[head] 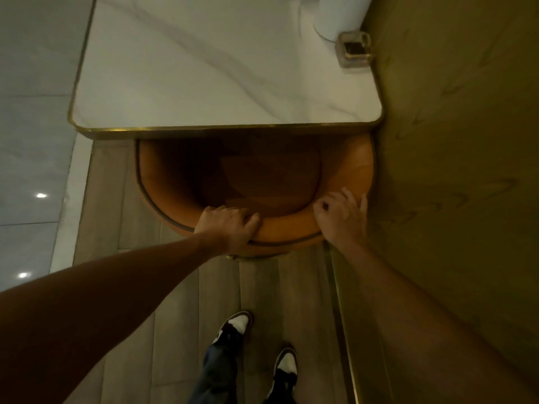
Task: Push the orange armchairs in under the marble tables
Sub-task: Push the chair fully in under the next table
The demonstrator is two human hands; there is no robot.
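An orange armchair [291, 225] with a rounded back stands directly below me, its front part tucked beneath the white marble table [204, 83] with a gold rim. My left hand [230, 225] grips the top of the backrest near its middle. My right hand [341, 217] grips the backrest's right side, close to the wall. The seat lies in shadow under the table edge.
A gold-toned wall [452, 170] runs along the right, touching the chair and table. A white cylinder [341, 16] and a small clear holder [354, 49] sit on the table's far right corner. Glossy pale tiles [29, 141] lie to the left. My feet [233, 328] stand on wood-look flooring.
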